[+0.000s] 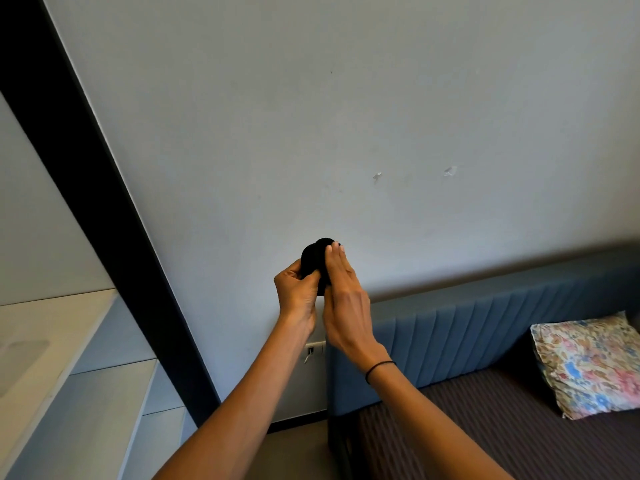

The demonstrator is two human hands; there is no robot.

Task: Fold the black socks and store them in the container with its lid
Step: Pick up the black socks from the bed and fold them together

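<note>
Nearest the camera, two bare forearms are seen rising from the bottom edge toward the middle of the view, the right one ringed at the wrist by a thin black band [379,369]. At the far left, pale shelves [86,368] are stepped beside a dark vertical strip [104,188] on the wall.

In the centre, the black socks [313,256] are held up in the air in front of the grey wall [381,98], gathered into one compact rounded bundle. The left hand [298,292] is curled around the bundle's near left side, its thumb and fingers closed on the fabric. The right hand [344,299] is laid against the right side of the bundle, its fingers [334,252] held straight and pressed together over the top edge. Below the hands, a wall socket [313,348] is visible.

To the right, a blue padded headboard [485,327] and a striped brown bed cover [485,427] are seen, with a floral cushion [588,365] propped at the far right.

The folding is judged to be nearly finished, since the socks are already rolled into a ball. The storing is judged to be wholly left to do: no container and no lid are shown in this view, so their place cannot be told.
</note>
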